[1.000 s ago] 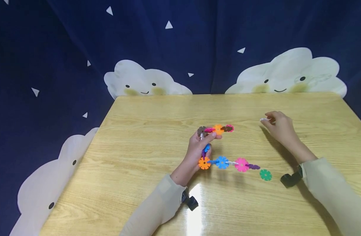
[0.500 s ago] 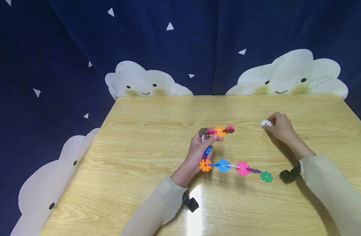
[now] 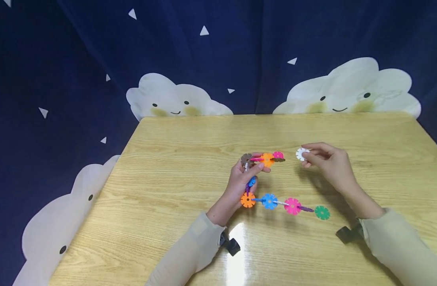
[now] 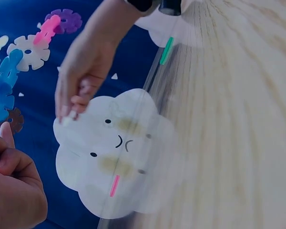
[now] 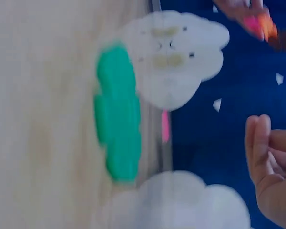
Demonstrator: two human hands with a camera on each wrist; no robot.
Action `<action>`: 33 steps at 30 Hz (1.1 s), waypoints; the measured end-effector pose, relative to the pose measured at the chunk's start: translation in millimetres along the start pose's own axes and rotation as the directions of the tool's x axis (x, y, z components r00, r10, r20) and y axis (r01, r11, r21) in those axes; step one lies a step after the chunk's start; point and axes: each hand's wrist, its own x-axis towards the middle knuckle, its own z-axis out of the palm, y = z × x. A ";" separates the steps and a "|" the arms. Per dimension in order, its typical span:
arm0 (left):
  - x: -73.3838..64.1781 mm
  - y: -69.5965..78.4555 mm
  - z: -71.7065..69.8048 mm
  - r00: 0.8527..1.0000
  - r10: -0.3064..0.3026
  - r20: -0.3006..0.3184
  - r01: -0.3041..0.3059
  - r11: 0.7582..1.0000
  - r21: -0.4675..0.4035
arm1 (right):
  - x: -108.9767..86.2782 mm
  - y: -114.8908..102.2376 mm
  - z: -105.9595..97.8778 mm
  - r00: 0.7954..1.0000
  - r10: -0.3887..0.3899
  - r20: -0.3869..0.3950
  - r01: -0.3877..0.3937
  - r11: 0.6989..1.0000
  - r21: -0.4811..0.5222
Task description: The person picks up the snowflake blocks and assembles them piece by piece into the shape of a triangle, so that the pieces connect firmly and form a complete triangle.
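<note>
Your right hand (image 3: 329, 161) pinches a white, round, notched plastic disc (image 3: 299, 154), now nearer than a moment ago to the multicoloured chain of notched plastic discs (image 3: 244, 201) your left hand (image 3: 237, 183) grips, yet hands, disc and chain stand apart, unjoined.

The disc chain (image 3: 266, 203) blocks the middle; far table (image 3: 204, 133) offers passage.

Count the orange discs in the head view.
2: the lower orange disc beside the left hand, the upper orange disc at its thumb. The hand may hide more.
</note>
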 end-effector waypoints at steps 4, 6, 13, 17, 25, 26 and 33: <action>-0.2 0.6 -0.2 1.000 0.008 0.003 -0.008 1.000 0.003 | -11.7 -17.8 9.3 1.000 0.005 0.004 -0.006 0.983 0.185; -0.1 0.5 -0.3 1.000 0.009 0.003 -0.009 1.000 -0.001 | -15.9 -23.7 12.6 1.000 0.020 0.000 -0.019 0.966 0.257; 0.5 -0.9 0.1 1.000 0.013 0.010 -0.013 1.000 0.000 | -24.8 -35.5 21.5 1.000 0.005 0.016 -0.011 0.897 0.442; 0.3 -1.5 1.2 1.000 0.014 0.002 -0.014 1.000 -0.009 | -27.6 -38.6 25.3 1.000 -0.015 0.020 0.004 0.881 0.474; 0.0 -2.0 2.9 1.000 0.014 -0.014 -0.015 0.999 -0.036 | -30.4 -38.8 31.9 0.999 -0.030 0.017 0.019 0.896 0.444; 0.1 -2.0 3.2 1.000 0.015 -0.015 -0.015 0.999 -0.042 | -30.3 -38.4 32.6 0.999 -0.042 0.019 0.029 0.893 0.449; 0.4 -1.5 4.1 0.999 0.018 -0.038 -0.022 0.995 -0.100 | -30.8 -36.6 38.7 0.996 -0.091 0.019 0.071 0.880 0.469</action>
